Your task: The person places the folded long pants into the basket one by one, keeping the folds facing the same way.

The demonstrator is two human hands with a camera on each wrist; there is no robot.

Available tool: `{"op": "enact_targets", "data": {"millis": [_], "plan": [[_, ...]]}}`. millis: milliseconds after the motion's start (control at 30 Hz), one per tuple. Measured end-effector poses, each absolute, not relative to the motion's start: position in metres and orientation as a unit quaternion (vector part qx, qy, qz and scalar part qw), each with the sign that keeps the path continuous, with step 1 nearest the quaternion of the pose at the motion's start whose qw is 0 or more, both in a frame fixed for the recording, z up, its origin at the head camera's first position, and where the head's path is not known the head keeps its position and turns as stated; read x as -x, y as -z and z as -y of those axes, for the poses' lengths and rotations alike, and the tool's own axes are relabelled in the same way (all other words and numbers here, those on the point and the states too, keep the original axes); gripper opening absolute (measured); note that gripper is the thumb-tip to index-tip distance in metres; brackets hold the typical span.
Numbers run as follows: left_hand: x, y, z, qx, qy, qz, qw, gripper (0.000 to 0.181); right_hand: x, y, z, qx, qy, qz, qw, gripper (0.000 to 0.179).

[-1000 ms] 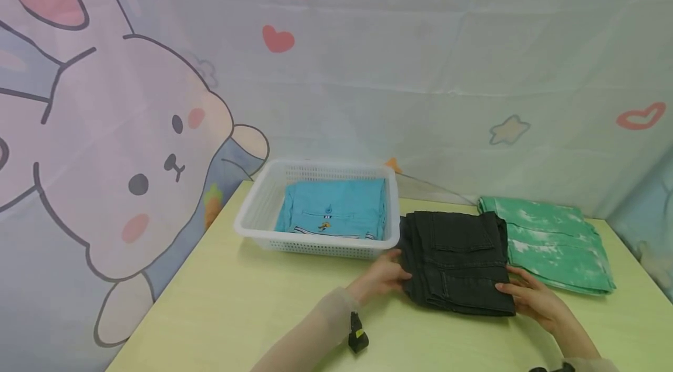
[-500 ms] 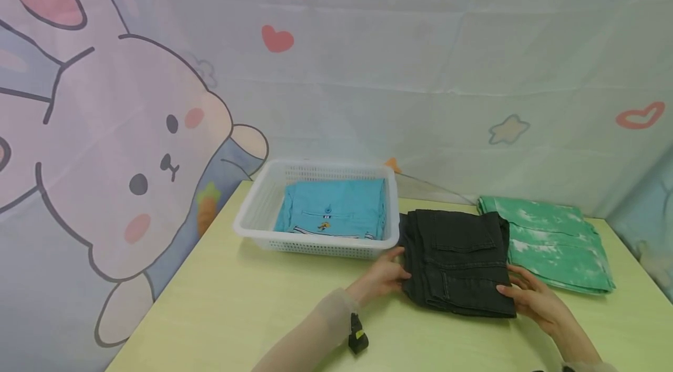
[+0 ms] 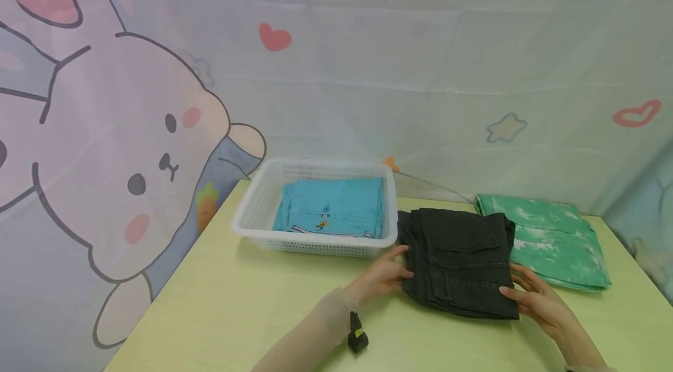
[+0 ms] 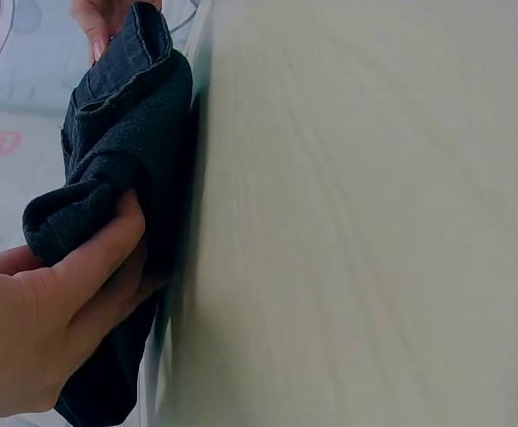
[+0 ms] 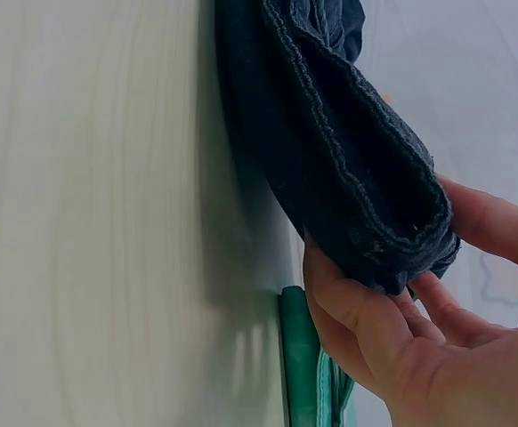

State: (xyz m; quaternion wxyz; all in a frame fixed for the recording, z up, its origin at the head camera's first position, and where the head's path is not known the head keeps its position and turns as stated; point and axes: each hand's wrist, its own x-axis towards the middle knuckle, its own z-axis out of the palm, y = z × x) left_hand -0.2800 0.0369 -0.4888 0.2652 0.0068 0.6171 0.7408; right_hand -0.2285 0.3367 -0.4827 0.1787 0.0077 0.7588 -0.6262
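Observation:
A folded pair of black jeans (image 3: 465, 261) lies between both hands, right of the white basket. At its left edge my left hand (image 3: 382, 276) grips the folded layers; the left wrist view shows those fingers against the rolled dark fold (image 4: 72, 218). My right hand (image 3: 541, 302) holds the opposite edge, thumb on top and fingers underneath. In the right wrist view this end of the jeans (image 5: 330, 151) is raised off the table, with the right hand (image 5: 428, 342) around its corner. Part of the left hand's grip is hidden under the cloth.
A white perforated basket (image 3: 247, 217) holds folded blue clothing (image 3: 342, 202) and stands at the jeans' back left. Folded green tie-dye clothing (image 3: 562, 249) lies behind the right hand. The pale yellow table (image 3: 236, 313) meets a printed cloth backdrop (image 3: 368, 97).
The right side of the black jeans has shifted slightly right and toward me with my right hand. My left hand keeps almost the same place. The head view has shifted slightly.

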Motion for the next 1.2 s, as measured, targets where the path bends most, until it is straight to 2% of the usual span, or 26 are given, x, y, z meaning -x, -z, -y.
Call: {"op": "enact_targets", "data": {"millis": [433, 767, 1200], "plan": [[0.282, 0.486, -0.041, -0.010, -0.753, -0.588, 0.294, 0.070, 0.226, 0.480, -0.339, -0.013, 0.621, -0.763, 0.178, 0.071], [0.280, 0.478, -0.046, -0.023, -0.751, -0.591, 0.293, 0.069, 0.224, 0.472, -0.342, -0.033, 0.602, -0.778, 0.178, 0.077], [0.275, 0.473, -0.046, -0.046, -0.741, -0.611, 0.276, 0.067, 0.220, 0.472, -0.346, -0.031, 0.598, -0.780, 0.178, 0.075]]}}
